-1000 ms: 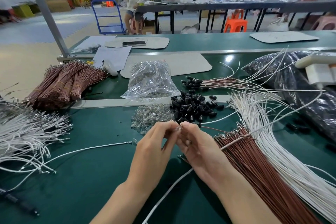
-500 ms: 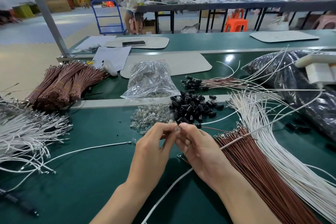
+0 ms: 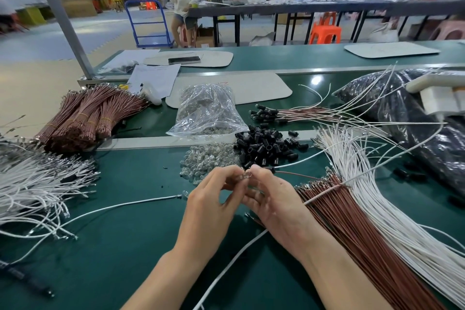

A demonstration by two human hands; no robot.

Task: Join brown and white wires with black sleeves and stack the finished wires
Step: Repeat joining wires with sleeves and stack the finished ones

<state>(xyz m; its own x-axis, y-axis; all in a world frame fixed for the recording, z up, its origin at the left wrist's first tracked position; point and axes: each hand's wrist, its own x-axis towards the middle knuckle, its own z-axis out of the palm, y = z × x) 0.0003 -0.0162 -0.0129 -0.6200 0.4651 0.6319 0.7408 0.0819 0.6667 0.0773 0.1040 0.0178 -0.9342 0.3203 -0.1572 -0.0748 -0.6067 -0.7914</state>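
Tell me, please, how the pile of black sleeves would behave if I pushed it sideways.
The black sleeves are loose, short tubes, so they would probably scatter and roll rather than slide together. They look hollow and small, so likely very light. A few strays lying apart suggest they wander.

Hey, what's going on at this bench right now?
A person is assembling wires at a green bench. The left hand and right hand meet fingertip to fingertip, both pinching a small clear part; a white wire trails out from under the right hand. Just beyond lie a pile of black sleeves and a heap of clear parts. Loose brown wires and white wires fan out on the right, and a small stack of finished wires with sleeves on sits behind the sleeve pile.
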